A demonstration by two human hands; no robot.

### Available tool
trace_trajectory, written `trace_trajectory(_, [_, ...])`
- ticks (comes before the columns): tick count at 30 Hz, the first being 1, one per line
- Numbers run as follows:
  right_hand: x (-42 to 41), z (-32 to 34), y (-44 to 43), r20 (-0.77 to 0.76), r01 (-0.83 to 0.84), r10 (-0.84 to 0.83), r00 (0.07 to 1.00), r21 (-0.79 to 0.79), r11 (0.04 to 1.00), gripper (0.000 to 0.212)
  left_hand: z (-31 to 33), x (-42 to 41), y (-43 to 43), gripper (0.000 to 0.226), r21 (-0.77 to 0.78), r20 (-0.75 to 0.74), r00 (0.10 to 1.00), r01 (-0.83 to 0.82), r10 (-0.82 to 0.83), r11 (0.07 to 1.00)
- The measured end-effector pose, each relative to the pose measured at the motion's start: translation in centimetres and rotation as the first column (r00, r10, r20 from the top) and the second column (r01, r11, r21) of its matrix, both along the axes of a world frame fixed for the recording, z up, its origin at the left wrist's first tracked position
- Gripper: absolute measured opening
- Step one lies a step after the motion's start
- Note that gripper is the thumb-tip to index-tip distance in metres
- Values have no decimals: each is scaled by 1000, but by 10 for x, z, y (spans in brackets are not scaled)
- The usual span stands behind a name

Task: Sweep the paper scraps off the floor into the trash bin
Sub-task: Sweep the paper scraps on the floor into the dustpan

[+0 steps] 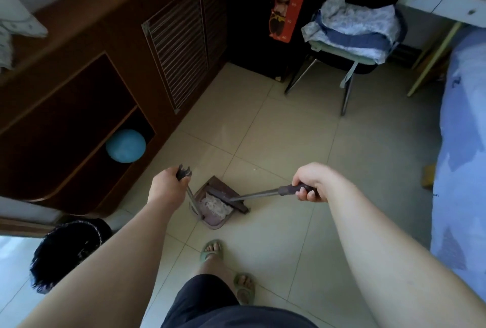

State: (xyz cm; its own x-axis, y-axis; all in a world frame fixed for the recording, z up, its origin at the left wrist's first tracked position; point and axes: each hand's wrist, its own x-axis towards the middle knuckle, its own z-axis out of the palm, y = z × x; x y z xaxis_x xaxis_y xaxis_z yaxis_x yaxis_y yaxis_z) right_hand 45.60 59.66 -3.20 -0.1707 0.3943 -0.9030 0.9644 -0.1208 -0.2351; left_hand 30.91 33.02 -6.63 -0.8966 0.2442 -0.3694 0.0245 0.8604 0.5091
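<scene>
- The trash bin (71,248), lined with a black bag, stands at the floor's left edge beside the cabinet (79,117). The left forearm covers part of it, and its inside is too dark to read.
- The left hand (167,189) has its fingers curled round the top of the upright dustpan handle (183,172); the fingertips are hidden behind the hand.
- The right hand (311,183) grips the broom handle (259,194) at its dark sleeve, fingers wrapped under it.
- The broom head (231,200) shows only as a dark bar across the dustpan's mouth; its bristles cannot be made out.
- The dustpan (213,220) sits on the floor (289,130) near the cabinet, ahead of the sandalled feet. It holds a heap of white paper scraps (215,205) that touches the broom head.
- A pale speck (254,169) lies on the tile beyond the dustpan, too small to identify.
- A blue ball (125,145) rests in the cabinet's lower open compartment.
- The bed (462,143) along the floor's right edge is cut off by the frame.
</scene>
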Motion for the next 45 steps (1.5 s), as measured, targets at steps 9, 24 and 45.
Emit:
trace_trajectory(9, [19, 5, 8, -72, -22, 40, 997, 237, 971, 5, 0, 27, -27, 35, 56, -19, 994, -105, 106, 993])
trace_trajectory(24, [13, -45, 15, -118, 209, -179, 977, 337, 918, 13, 1, 27, -17, 25, -14, 28, 996, -80, 80, 997])
trace_trajectory(45, [1, 23, 4, -4, -164, 168, 986, 206, 965, 3, -1, 29, -28, 29, 56, 49, 993, -106, 103, 993])
